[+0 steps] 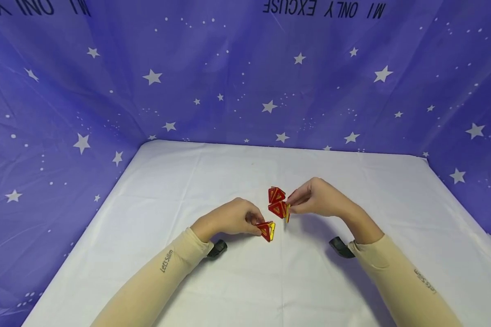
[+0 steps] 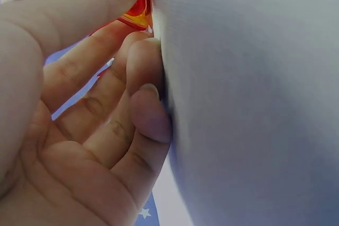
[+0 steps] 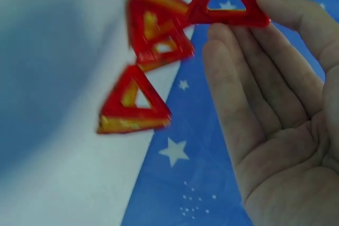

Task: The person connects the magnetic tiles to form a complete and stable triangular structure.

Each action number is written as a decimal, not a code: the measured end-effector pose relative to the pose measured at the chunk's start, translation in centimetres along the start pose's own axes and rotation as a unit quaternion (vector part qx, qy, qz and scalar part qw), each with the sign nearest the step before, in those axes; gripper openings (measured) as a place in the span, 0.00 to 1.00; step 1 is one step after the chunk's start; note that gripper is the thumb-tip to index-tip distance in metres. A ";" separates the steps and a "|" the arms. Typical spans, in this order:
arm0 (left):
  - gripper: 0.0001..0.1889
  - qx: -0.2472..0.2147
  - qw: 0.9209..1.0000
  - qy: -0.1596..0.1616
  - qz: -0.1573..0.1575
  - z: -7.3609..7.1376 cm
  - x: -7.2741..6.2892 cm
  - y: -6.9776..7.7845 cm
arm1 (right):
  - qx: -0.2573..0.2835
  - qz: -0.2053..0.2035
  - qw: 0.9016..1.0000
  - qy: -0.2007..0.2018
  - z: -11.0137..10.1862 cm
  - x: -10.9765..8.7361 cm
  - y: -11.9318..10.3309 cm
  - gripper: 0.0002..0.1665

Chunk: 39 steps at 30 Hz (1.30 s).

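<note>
Near the table's middle, my left hand [image 1: 234,217] pinches a small red and yellow triangular piece [image 1: 265,232] made of joined frame tiles. In the left wrist view its translucent red-orange edge [image 2: 139,14] shows between thumb and fingers, partly hidden by the thumb. My right hand [image 1: 321,198] holds a red triangular tile [image 3: 230,18] by its side, between thumb and fingers. That tile meets the corner of a cluster of red triangular tiles [image 1: 277,209]. Blurred in the right wrist view, a pyramid-like red and yellow piece [image 3: 135,107] hangs lowest in that view.
A white cloth covers the table [image 1: 237,281]. Blue star-patterned curtain [image 1: 245,91] rises behind it and on both sides. Dark wrist devices [image 1: 217,249] sit under both beige sleeves [image 1: 155,277], close to the tabletop.
</note>
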<state>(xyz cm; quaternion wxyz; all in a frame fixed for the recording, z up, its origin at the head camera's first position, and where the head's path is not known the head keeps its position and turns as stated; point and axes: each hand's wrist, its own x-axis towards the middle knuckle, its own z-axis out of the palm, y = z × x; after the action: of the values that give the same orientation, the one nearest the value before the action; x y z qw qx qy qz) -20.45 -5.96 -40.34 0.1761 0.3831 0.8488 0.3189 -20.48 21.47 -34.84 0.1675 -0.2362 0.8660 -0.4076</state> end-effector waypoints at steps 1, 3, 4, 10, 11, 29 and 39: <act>0.09 0.000 1.000 0.001 0.000 0.0 0.0 0.0 | 0.001 -0.003 1.000 -0.008 0.5 -0.2 0.1 0.08; 0.09 0.001 1.000 0.004 0.000 0.0 0.0 -0.1 | -0.001 -0.009 1.000 -0.022 1.4 -0.4 0.4 0.07; 0.09 0.000 1.000 0.005 0.001 0.0 0.0 -0.1 | -0.007 -0.012 1.000 -0.026 1.9 -0.5 0.5 0.06; 0.08 0.005 1.000 0.010 0.004 0.1 -0.1 0.1 | -0.022 -0.036 0.999 -0.020 4.0 -0.4 0.7 0.05; 0.08 0.006 1.000 0.010 0.005 0.1 -0.1 0.1 | -0.022 -0.039 0.999 -0.016 4.3 -0.4 0.5 0.05; 0.08 0.007 1.000 0.015 0.002 0.2 -0.1 0.5 | -0.076 -0.059 0.995 0.027 6.4 -0.5 0.1 0.12; 0.08 0.011 1.000 0.020 -0.011 0.7 -0.1 0.1 | -0.098 -0.042 0.993 0.041 6.9 -0.4 0.1 0.12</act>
<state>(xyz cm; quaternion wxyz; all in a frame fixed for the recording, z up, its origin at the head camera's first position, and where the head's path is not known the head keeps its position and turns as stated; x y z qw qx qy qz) -19.94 -5.71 -40.83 0.1586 0.3696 0.8597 0.3149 -16.86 17.47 -39.09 0.0906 -0.2705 0.8972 -0.3370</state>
